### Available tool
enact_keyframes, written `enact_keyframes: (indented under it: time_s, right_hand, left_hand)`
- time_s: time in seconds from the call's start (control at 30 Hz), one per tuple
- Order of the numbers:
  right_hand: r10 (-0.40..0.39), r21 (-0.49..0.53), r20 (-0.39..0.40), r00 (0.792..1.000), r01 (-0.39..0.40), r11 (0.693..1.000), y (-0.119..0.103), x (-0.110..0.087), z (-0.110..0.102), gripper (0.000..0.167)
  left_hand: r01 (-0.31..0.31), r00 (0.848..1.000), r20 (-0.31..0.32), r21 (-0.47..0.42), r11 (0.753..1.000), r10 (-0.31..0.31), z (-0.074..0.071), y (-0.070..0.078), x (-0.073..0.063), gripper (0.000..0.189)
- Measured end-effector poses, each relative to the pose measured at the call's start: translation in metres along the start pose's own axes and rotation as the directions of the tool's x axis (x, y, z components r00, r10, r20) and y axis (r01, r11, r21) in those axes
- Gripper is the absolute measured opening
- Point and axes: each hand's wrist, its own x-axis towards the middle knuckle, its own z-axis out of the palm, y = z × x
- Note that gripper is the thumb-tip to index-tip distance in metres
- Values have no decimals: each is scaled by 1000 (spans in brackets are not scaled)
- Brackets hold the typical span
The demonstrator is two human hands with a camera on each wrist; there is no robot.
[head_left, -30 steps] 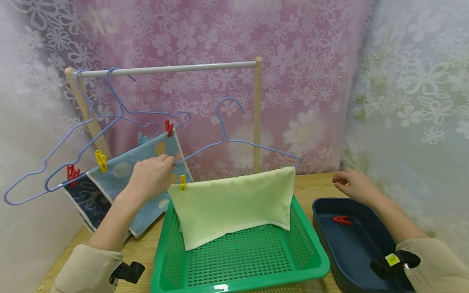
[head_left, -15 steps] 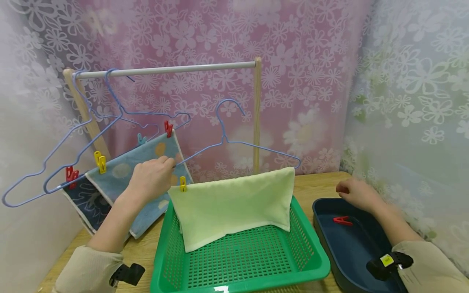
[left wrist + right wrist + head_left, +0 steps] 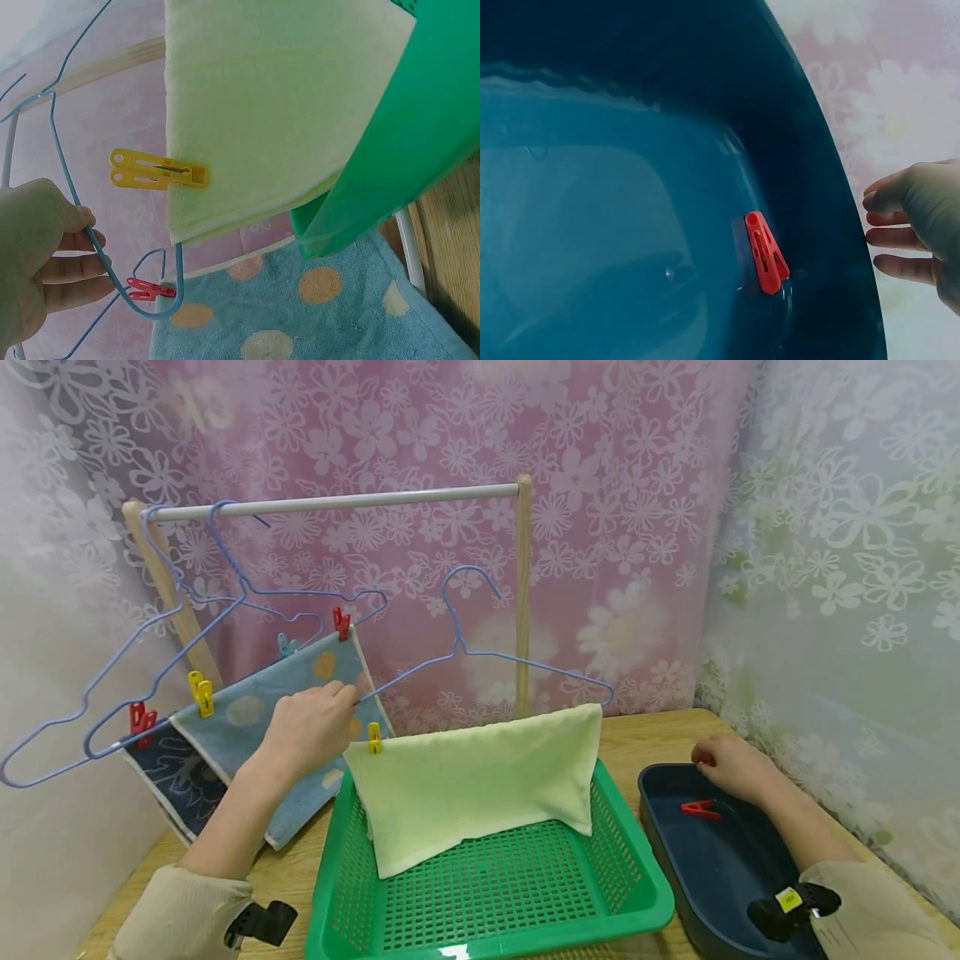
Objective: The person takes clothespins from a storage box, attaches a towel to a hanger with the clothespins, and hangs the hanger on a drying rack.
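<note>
My left hand [image 3: 307,727] grips the left shoulder of a blue wire hanger [image 3: 547,662], its fingers and thumb around the wire in the left wrist view. A pale yellow-green towel [image 3: 483,785] hangs folded over the hanger's lower bar, above a green basket [image 3: 480,935]. One yellow clothespin [image 3: 374,737] clips the towel's left end; at its right end no clip shows. My right hand [image 3: 738,768] hovers by the far rim of a dark blue basin [image 3: 720,881], fingers loosely bent and holding nothing. Inside lies a red clothespin [image 3: 765,251], apart from the fingers.
At the left, a rack with a white rod [image 3: 337,502] and wooden posts bears two blue hangers. A light blue dotted towel [image 3: 255,710] and a dark patterned towel [image 3: 180,777] hang there with clothespins. Floral curtains [image 3: 622,527] stand behind the wooden table [image 3: 637,739].
My right hand has moved slightly lower and nearer, toward the basin's far rim. The left hand, hanger and towel stay nearly in place.
</note>
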Motion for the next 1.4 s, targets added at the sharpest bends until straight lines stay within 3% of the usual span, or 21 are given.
enact_keyframes:
  time_s: [0.2, 0.33, 0.63, 0.87, 1.13, 1.4]
  right_hand:
    - [4, -53, -18, 1000, -5, 999, -2, -4, 2, 7]
    - [-50, -79, -9, 999, 49, 996, -4, -6, 3, 7]
    - [-57, -144, 97, 994, 71, 987, -8, -10, 7, 17]
    - [-70, -238, 130, 989, 100, 966, -11, -13, 15, 28]
    - [-71, -261, 215, 974, 128, 957, -7, -16, 23, 26]
    - [-103, -267, 242, 965, 168, 949, -5, -22, 28, 20]
  left_hand:
    - [-1, 1000, -1, -6, 1000, 1, 0, 1, -1, 7]
    - [3, 1000, -1, -11, 1000, -3, -1, 1, -1, 9]
    - [12, 1000, -1, -19, 1000, -12, -1, 1, 0, 7]
    - [16, 1000, 8, -23, 1000, -16, -2, 2, 0, 4]
    - [16, 1000, 14, -34, 999, -15, -1, 2, -1, 5]
    - [17, 1000, 15, -37, 999, -16, -1, 3, -2, 5]
